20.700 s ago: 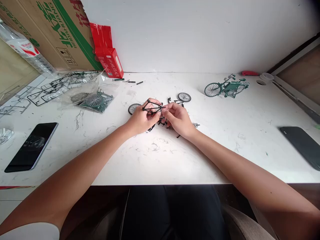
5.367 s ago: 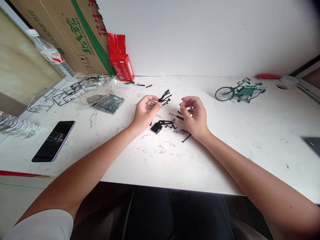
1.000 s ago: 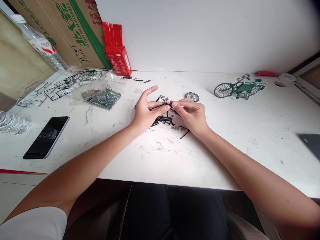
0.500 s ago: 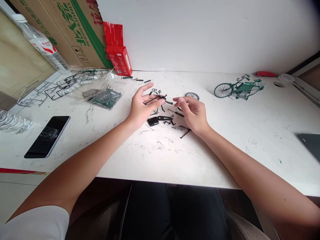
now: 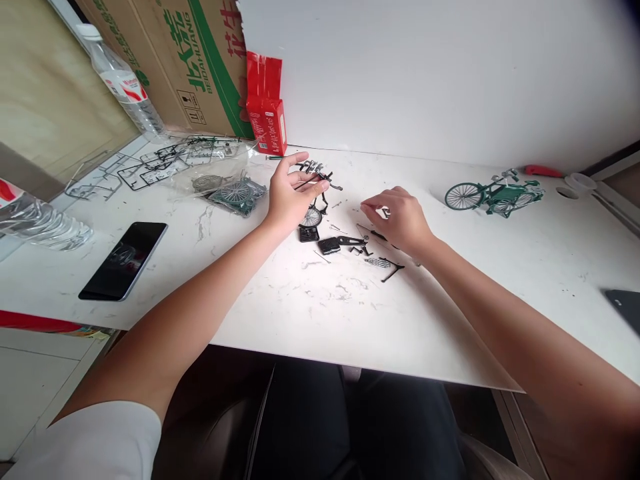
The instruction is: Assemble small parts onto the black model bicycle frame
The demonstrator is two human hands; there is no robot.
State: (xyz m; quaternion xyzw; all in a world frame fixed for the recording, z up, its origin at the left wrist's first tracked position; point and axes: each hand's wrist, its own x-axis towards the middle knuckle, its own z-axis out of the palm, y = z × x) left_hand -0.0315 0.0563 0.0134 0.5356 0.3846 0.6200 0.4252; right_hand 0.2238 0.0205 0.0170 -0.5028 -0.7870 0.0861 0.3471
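My left hand (image 5: 294, 193) is raised over the table, its thumb and fingers closed on a black miniature bicycle frame (image 5: 325, 179) with grey handlebar-like parts at its upper end. My right hand (image 5: 397, 217) is lower and to the right, fingertips pinched together; anything between them is hidden or too small to make out. Beneath and between the hands lie loose black model parts: a spoked wheel (image 5: 313, 217), a dark block (image 5: 329, 246), a long chain-cover-shaped piece (image 5: 351, 241), a grey rack-like piece (image 5: 378, 262) and a thin forked piece (image 5: 393, 269).
An assembled green model bicycle (image 5: 493, 193) stands to the right. At left are a phone (image 5: 123, 261), a bagged set of green parts (image 5: 235, 195), part frames (image 5: 165, 162) and bottles (image 5: 127, 90). A red box (image 5: 267, 123) and a carton (image 5: 200, 67) stand behind.
The view has shifted, so most things appear further right. My right hand has drawn away from the bicycle frame and turned palm down. My left hand still holds the frame.
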